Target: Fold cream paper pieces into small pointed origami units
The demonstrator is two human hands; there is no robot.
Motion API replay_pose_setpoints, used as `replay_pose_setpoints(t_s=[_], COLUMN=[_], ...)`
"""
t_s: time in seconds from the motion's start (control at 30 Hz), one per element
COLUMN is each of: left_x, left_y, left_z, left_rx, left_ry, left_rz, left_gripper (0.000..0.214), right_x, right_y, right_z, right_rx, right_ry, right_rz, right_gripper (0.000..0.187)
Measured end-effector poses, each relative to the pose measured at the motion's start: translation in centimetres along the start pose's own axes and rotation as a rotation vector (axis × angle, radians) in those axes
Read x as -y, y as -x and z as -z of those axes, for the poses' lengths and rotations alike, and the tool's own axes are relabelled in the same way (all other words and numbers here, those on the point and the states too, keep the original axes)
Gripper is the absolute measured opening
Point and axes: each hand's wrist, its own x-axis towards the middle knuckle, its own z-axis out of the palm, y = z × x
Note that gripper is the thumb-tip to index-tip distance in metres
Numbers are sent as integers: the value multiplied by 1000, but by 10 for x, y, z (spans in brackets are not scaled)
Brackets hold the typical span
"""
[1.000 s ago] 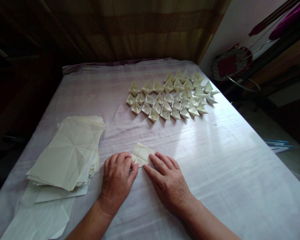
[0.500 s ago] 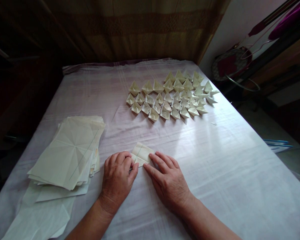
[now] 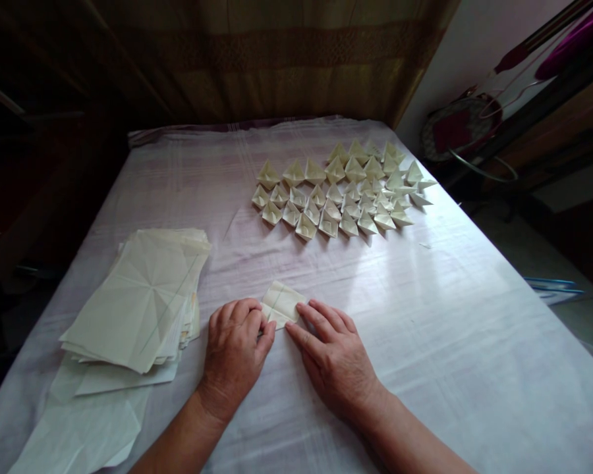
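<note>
A small folded piece of cream paper (image 3: 282,303) with crease lines and a thin dark line lies on the cloth between my two hands. My left hand (image 3: 236,345) is closed at the paper's left corner, its thumb and curled fingers pinching the edge. From the other side, my right hand (image 3: 333,355) grips the right edge, with index and middle fingertips on the paper. Its thumb is mostly hidden. To the left rests a stack of creased cream sheets (image 3: 138,296). Beyond the paper, several folded paper pieces (image 3: 329,210) with pointed tips stand in rows.
A pale checked cloth (image 3: 449,342) covers the table. Loose white sheets (image 3: 79,421) lie under the stack at the near left. At the back hangs a brown curtain (image 3: 277,59). A patterned bag (image 3: 462,125) is beyond the right edge.
The whole view has shifted very slightly. Both hands keep their places on the folded paper, and nothing has been let go.
</note>
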Motion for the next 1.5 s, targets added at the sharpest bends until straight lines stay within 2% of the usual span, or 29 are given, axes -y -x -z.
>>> replay_pose_setpoints(t_s=[1.03,1.27,1.5], left_x=[-2,-2,-1], left_y=[-4,-4,-3], left_z=[-1,-2,-2], left_rx=[28,33,17], left_ry=[-12,-29,-20], left_rz=[24,34,27], left_gripper=[15,15,15], right_x=[-1,2,1], right_y=[-1,-2,-1], right_z=[-1,-3,-2], right_rx=[-28,20,-14], right_ry=[41,52,53], right_rz=[27,-5,23], right_gripper=[37,38,36])
